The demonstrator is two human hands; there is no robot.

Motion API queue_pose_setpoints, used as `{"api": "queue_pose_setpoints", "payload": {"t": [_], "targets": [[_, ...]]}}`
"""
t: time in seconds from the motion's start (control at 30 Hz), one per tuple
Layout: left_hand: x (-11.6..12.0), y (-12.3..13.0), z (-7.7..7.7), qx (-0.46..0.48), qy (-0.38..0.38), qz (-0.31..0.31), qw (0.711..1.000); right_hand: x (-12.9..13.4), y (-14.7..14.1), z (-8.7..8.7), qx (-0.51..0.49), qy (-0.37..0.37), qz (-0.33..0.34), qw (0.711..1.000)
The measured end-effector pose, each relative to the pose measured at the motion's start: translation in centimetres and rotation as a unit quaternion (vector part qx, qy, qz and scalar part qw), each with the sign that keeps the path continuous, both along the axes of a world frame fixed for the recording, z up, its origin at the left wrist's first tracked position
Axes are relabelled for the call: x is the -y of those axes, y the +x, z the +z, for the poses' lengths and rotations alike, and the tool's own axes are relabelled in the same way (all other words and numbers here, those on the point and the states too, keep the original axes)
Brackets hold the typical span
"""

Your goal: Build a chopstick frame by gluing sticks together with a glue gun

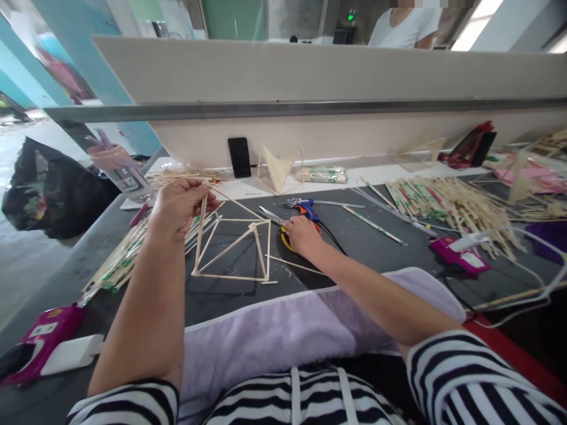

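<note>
My left hand point(179, 203) pinches the upper left corner of a frame of thin wooden sticks point(233, 276), which stands on the grey table. Several sticks in it meet at joints, and one slants down to the right from my fingers. Over the handles of a pair of scissors point(268, 213) my right hand point(303, 236) is closed, the blades pointing away to the left. Just behind it lies a blue glue gun point(306, 208) with an orange trigger. A loose stick point(296, 264) rests near my right wrist.
Bundles of wrapped sticks point(117, 257) lie at left, and a large pile of sticks point(447, 203) at right. A phone point(240, 157) leans on the back panel beside a finished stick model point(278, 168). Magenta power strips point(460, 258) and cables sit at both sides. Someone in a white shirt point(405, 26) stands beyond.
</note>
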State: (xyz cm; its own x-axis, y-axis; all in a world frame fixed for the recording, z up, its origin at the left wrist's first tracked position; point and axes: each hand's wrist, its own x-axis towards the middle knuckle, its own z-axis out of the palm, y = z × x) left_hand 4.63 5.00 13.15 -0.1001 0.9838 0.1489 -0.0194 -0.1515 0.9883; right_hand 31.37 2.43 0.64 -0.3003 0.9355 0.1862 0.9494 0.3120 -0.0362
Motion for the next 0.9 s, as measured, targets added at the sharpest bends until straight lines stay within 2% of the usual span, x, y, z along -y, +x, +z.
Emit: {"api": "queue_pose_setpoints", "payload": {"t": [0.13, 0.2, 0.27, 0.37, 0.43, 0.57, 0.8, 0.9], "targets": [[-0.1, -0.9, 0.3, -0.001, 0.033, 0.012, 0.999, 3.8, -2.5, -1.0, -0.023, -0.012, 0.101, 0.995], [-0.2, -0.8, 0.2, 0.007, 0.039, 0.018, 0.999, 6.2, -3.6, -1.8, -0.042, -0.054, 0.125, 0.990], [-0.3, -0.2, -0.2, 0.010, 0.031, 0.024, 0.999, 8.2, -4.2, -2.3, -0.063, -0.089, 0.171, 0.979], [-0.3, 1.2, -0.9, 0.001, 0.008, 0.021, 1.000, 9.9, -4.0, -1.8, -0.107, -0.098, 0.250, 0.957], [-0.3, 1.9, -1.4, -0.006, -0.005, 0.014, 1.000, 10.0, -3.1, -1.0, -0.127, -0.082, 0.264, 0.953], [-0.2, 2.3, -1.8, -0.003, -0.019, 0.001, 1.000, 9.3, -0.9, 0.3, -0.121, -0.061, 0.245, 0.960], [0.3, 1.2, -0.4, -0.030, -0.038, 0.023, 0.999, 9.1, -0.5, 0.1, -0.127, -0.040, 0.312, 0.941], [0.6, 1.1, -0.3, -0.054, -0.042, 0.021, 0.997, 8.4, -0.3, 0.5, -0.112, -0.036, 0.253, 0.960]]}}
